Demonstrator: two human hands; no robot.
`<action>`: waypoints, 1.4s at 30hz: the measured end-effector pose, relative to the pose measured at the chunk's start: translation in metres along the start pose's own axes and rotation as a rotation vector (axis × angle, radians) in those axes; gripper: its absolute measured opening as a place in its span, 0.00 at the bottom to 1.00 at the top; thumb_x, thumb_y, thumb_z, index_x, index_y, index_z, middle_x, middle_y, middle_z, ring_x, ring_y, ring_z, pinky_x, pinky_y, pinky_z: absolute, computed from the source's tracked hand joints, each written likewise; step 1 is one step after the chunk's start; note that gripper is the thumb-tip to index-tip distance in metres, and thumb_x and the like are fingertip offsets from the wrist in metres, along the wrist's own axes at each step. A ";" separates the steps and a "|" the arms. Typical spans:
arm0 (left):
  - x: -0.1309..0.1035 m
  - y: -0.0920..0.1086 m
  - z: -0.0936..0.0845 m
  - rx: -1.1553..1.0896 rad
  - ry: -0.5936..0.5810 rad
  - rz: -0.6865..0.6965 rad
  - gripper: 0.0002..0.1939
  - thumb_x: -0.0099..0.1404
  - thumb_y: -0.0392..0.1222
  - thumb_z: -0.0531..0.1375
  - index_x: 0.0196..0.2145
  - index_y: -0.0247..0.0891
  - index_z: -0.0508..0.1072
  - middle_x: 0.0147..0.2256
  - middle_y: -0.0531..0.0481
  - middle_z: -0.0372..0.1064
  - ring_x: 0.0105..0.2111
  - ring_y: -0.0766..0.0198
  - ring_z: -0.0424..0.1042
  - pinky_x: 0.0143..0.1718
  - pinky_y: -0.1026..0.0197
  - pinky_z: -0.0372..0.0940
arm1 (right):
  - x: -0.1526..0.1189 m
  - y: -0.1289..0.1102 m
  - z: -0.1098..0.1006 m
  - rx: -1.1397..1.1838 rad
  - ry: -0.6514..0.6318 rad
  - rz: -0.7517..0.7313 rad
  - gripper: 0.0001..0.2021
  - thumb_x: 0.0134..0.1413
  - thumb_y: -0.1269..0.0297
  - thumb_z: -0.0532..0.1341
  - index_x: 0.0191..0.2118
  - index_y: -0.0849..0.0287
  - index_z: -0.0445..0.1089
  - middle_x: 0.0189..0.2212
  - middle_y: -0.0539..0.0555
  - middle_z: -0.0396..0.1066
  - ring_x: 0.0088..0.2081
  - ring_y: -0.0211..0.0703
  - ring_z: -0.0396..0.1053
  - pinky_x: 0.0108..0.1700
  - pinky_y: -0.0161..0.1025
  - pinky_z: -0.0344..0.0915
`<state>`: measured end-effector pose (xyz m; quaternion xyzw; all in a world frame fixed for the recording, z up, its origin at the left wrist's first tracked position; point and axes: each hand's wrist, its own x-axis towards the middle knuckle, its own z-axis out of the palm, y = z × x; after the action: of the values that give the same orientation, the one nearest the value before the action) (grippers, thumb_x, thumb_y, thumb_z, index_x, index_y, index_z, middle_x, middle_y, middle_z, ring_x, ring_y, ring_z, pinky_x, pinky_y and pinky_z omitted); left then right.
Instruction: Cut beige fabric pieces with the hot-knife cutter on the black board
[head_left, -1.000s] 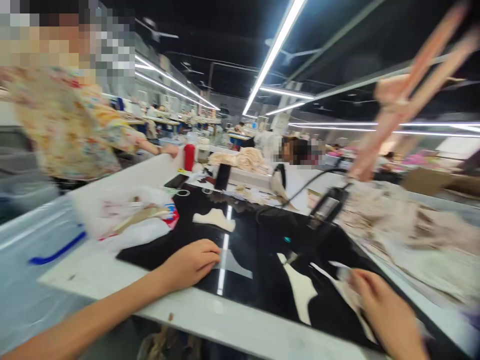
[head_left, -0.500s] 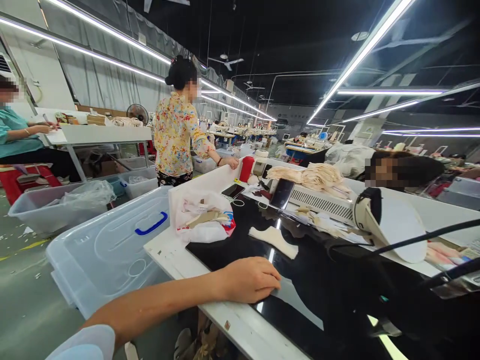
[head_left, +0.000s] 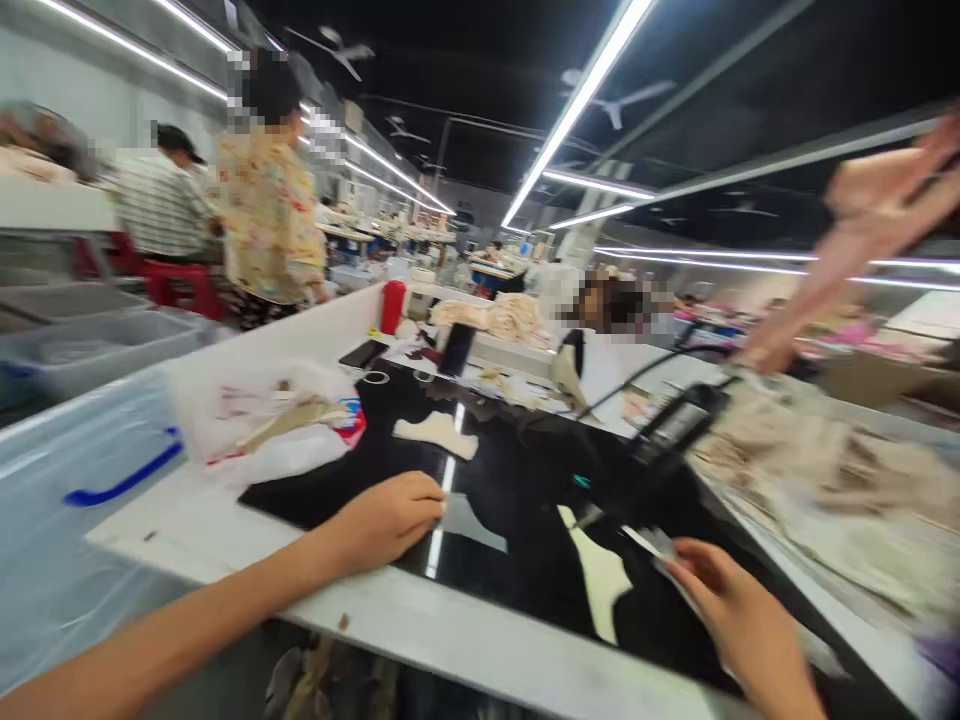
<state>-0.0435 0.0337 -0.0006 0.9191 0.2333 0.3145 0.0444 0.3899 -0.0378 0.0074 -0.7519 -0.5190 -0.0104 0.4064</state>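
My left hand [head_left: 386, 522] rests palm down on the near edge of the glossy black board [head_left: 525, 590]. Its fingers are curled together at the end of a clear, curved flat piece [head_left: 472, 522]. At the right, my right hand [head_left: 739, 615] pinches a small pale, glinting thing [head_left: 651, 542], too blurred to name. Between the hands lies a pale yellow-green curved cutout [head_left: 600, 575], apart from both. A cream padded cutout [head_left: 436, 435] of similar shape lies beyond my left hand.
A white plastic bag [head_left: 262, 440] holding beige pieces stands at the left. Behind are a red cone [head_left: 391, 307], a dark phone [head_left: 456, 350] and piled cream fabric [head_left: 495, 315]. More fabric [head_left: 840, 480] is heaped right. A black cable [head_left: 637, 385] crosses above the board. Co-workers are beyond.
The view has swung right, bringing my right hand into sight with a small pale thing in its fingers. My left hand stays at the clear piece. The co-worker in the floral top now faces away.
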 end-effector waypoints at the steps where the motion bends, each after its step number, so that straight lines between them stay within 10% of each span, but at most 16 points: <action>1: 0.000 -0.002 -0.003 -0.020 -0.010 -0.001 0.15 0.75 0.32 0.52 0.47 0.38 0.79 0.51 0.44 0.77 0.53 0.57 0.75 0.57 0.55 0.71 | -0.003 0.006 -0.007 -0.016 -0.015 0.007 0.18 0.67 0.45 0.63 0.40 0.57 0.75 0.36 0.54 0.76 0.35 0.43 0.74 0.40 0.44 0.73; 6: -0.001 -0.016 -0.004 -0.032 0.003 0.045 0.15 0.77 0.35 0.52 0.46 0.42 0.80 0.51 0.47 0.77 0.53 0.60 0.76 0.57 0.60 0.71 | -0.008 0.017 -0.013 0.006 -0.046 0.017 0.31 0.53 0.30 0.60 0.42 0.56 0.76 0.29 0.52 0.75 0.32 0.48 0.73 0.38 0.43 0.68; 26: -0.008 -0.025 0.002 0.019 -0.005 0.007 0.16 0.77 0.43 0.53 0.48 0.45 0.81 0.53 0.47 0.78 0.54 0.56 0.77 0.57 0.57 0.73 | 0.000 0.044 -0.010 0.102 -0.109 0.132 0.16 0.69 0.53 0.64 0.50 0.60 0.73 0.45 0.54 0.76 0.43 0.45 0.76 0.48 0.47 0.75; 42: -0.005 -0.021 -0.001 0.050 -0.001 0.053 0.15 0.77 0.37 0.53 0.47 0.42 0.80 0.52 0.48 0.77 0.55 0.58 0.76 0.58 0.58 0.72 | -0.007 0.018 -0.019 -0.153 -0.134 0.187 0.23 0.57 0.41 0.59 0.43 0.54 0.78 0.35 0.55 0.81 0.41 0.54 0.78 0.39 0.44 0.66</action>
<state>-0.0559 0.0499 -0.0079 0.9260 0.2165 0.3090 0.0131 0.4086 -0.0572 0.0069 -0.8249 -0.4702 0.0380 0.3115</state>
